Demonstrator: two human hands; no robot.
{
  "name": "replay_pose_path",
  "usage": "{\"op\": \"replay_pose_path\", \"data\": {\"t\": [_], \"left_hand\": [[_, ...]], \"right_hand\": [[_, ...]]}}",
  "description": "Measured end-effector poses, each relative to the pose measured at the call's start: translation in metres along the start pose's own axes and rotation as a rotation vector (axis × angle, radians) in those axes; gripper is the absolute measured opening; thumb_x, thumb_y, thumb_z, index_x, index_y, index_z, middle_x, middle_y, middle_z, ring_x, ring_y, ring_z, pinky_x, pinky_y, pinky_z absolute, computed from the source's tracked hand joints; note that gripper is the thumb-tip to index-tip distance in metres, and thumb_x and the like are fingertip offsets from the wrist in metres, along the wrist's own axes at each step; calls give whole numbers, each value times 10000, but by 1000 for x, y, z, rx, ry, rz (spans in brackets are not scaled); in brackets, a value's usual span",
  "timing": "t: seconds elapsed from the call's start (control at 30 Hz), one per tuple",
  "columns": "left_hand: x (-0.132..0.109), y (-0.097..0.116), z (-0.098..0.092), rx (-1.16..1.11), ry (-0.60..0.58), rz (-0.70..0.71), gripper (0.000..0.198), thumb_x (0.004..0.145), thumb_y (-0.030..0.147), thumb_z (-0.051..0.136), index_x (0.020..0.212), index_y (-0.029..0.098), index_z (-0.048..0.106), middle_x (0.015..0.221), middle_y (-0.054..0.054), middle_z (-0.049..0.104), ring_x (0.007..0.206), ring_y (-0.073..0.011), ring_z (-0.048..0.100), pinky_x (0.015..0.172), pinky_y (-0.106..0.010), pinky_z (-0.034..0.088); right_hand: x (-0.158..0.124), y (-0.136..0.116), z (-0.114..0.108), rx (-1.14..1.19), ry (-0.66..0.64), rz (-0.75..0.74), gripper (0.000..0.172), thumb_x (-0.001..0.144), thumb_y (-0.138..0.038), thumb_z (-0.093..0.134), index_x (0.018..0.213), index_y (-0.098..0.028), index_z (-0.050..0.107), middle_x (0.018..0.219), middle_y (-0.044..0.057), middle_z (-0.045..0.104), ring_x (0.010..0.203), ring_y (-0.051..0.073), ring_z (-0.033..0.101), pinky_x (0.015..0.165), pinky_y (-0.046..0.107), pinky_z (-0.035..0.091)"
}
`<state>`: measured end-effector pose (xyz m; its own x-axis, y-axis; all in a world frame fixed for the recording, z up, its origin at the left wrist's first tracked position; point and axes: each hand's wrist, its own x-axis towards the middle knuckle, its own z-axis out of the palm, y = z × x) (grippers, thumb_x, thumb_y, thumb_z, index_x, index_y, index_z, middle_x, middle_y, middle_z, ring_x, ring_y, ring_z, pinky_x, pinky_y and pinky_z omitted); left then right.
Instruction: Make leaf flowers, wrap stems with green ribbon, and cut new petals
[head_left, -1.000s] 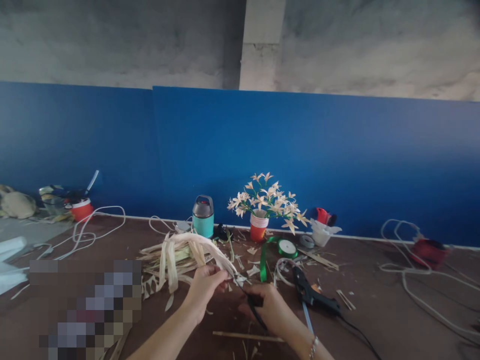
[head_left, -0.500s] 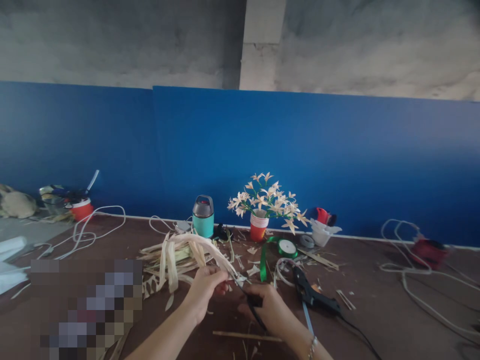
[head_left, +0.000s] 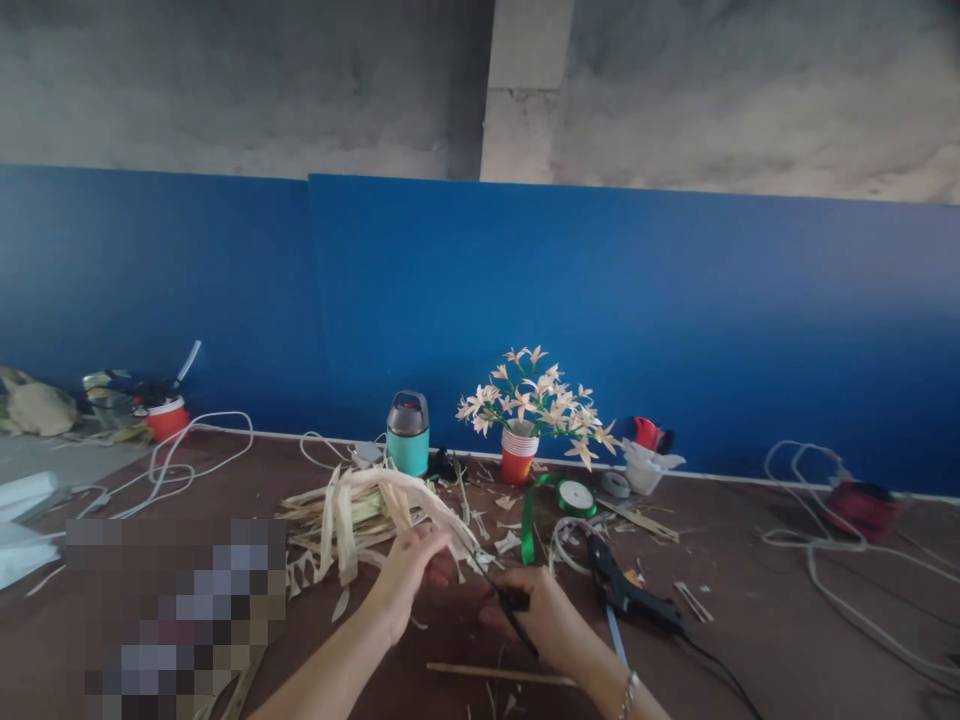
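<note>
My left hand (head_left: 409, 578) pinches a long pale dried leaf strip (head_left: 420, 495) that arches back to a pile of similar strips (head_left: 337, 510) on the brown table. My right hand (head_left: 544, 615) is closed round black scissors (head_left: 501, 600), whose blades point up-left to the strip near my left fingers. Both hands are low in the middle of the view, close together.
A black glue gun (head_left: 626, 590) with cord lies right of my right hand. Behind are a green ribbon roll (head_left: 574, 495), a red cup of pale paper flowers (head_left: 529, 415), a teal container (head_left: 407, 432), white cables (head_left: 832, 560) and a thin stick (head_left: 495, 672).
My right hand has lifted the scissors slightly toward the strip and my left hand has shifted a little down. Everything else stays put.
</note>
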<state>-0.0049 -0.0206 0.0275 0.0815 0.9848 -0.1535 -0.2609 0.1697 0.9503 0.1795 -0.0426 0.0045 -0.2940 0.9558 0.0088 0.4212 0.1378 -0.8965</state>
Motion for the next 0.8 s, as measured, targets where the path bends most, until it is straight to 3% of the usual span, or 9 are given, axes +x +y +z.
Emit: {"op": "replay_pose_path", "data": {"t": [0.1,0.23,0.47,0.8], "left_hand": [[6,-1,-6,2,83,101,269,619,406,723,616,180,576,533,52,519,508,-112,485,516,-224,374],[9,-2,-9,9,67,189,280,646,413,723,677,158,612,601,26,560,563,-119,500,543,-223,368],[11,-8,-9,17,81,148,302,619,412,750,578,156,594,521,32,517,531,-121,474,540,-241,366],[7,-3,-5,-71,67,156,285,590,377,771,539,150,606,516,26,533,534,-118,491,552,-245,390]], "right_hand": [[-1,-3,-1,38,-36,61,319,600,-426,730,728,-135,701,546,-33,487,503,86,352,455,193,288],[-1,-3,-2,33,-57,50,259,618,-360,713,732,-128,706,559,-29,503,520,85,361,467,187,292],[-1,-2,-3,20,-54,-14,163,650,-267,673,727,-130,717,521,-47,468,514,79,335,465,182,278],[-1,0,-2,80,-53,-8,255,639,-370,731,769,-150,739,580,-25,565,514,90,408,503,191,363]]}}
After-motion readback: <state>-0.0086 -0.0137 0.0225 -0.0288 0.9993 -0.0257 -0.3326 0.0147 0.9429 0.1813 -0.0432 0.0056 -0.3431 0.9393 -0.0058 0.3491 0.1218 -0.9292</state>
